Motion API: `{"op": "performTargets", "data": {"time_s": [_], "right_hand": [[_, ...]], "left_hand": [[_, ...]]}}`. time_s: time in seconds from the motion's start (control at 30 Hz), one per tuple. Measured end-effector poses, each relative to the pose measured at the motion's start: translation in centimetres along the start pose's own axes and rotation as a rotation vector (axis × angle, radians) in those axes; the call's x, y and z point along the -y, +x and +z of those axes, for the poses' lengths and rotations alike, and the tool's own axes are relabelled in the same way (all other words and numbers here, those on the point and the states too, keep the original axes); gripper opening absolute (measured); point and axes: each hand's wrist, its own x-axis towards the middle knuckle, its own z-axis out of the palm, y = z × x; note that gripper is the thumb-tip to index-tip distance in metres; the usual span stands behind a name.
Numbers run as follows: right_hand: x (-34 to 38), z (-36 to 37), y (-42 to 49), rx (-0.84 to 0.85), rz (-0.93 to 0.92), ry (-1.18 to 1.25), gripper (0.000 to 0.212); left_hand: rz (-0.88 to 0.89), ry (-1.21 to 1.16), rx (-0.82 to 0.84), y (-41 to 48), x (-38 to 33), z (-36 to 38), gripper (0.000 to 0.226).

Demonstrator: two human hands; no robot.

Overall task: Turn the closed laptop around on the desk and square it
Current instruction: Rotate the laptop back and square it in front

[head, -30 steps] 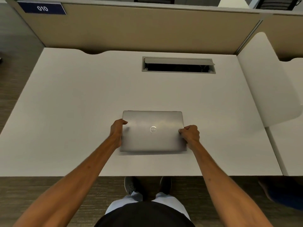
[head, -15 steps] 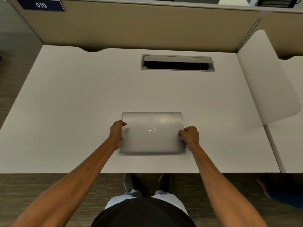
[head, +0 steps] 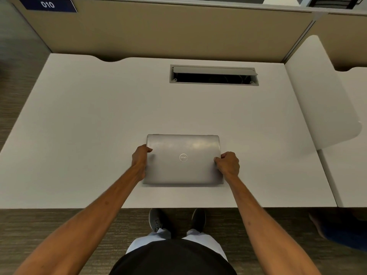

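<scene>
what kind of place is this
Most likely an open-plan office workstation: a white desk with a cable hatch, tan divider panels, and a numbered "010" sign.

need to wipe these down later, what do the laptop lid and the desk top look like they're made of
Laptop lid: looks like brushed or anodised metal, silver-grey with a satin sheen; soft streaky glare near its far edge. Painted plastic can't be ruled out.

Desk top: probably laminate over board, off-white and matte; even colour, no grain, hardly any reflection.
</scene>
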Motion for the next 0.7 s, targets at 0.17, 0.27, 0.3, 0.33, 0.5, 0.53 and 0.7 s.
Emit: {"op": "performTargets", "data": {"time_s": [0.17,0.27,0.3,0.33,0.5,0.53,0.7], "right_hand": [[-0.5,0.2,0.5,-0.003,0.01,0.007,0.028],[-0.8,0.4,0.8,-0.002,0.006,0.006,0.023],[-0.8,0.4,1.0,-0.001,0.005,0.011,0.026],[-0.8,0.4,1.0,0.0,0.006,0.017,0.028],[-1.1,0.6,1.5,-0.013,0.006,0.008,0.03],[-1.2,0.7,1.7,-0.012,0.006,0.002,0.029],[-1.0,1.4,1.0,-0.042,-0.091,-0.127,0.027]], "left_hand": [[0.049,0.05,0.0,1.3,0.7,-0.5,0.061],[0.072,0.074,-0.003,1.7,0.9,-0.5,0.062],[0.081,0.08,-0.003,1.7,0.9,-0.5,0.064],[0.09,0.084,-0.002,1.6,1.0,-0.5,0.066],[0.117,0.117,-0.022,3.0,1.4,-0.4,0.069],[0.132,0.134,-0.039,2.8,1.4,-0.3,0.071],[0.408,0.614,-0.151,0.3,2.5,1.1,0.07]]}}
